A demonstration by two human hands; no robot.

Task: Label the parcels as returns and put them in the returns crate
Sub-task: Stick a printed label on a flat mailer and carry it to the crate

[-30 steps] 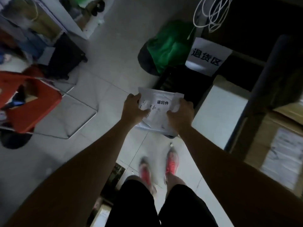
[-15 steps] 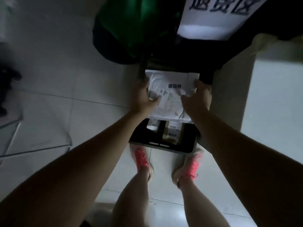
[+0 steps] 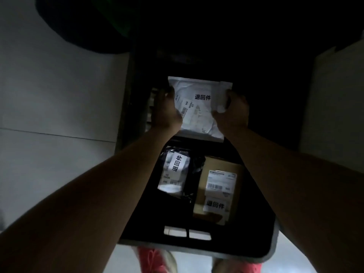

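Fingers on both sides were pinching the mailer: left hand on its left edge, right hand on its right edge and scrunching that side a bit. So neither hand was loose, and the mailer hung flat between them with its printed return label facing up.

The big change: a second earlier the mailer was up at waist height over bare floor, with the crate off ahead. Half a second earlier it was only just over the crate's far end. By this frame the hands had gone way down, and the mailer sat over the far half of the crate, below the rim as far as I could judge. Too dark to tell if it was touching the bottom.

Back from the fingers, under the wrists, two more parcels lay side by side in the near half: a dark bag under the left forearm and a box under the right, both with the same label.

Outside the crate there was pale floor off the left hand, and red shoes behind the near rim.

My read: labelling on this one was done, and only letting go was left.
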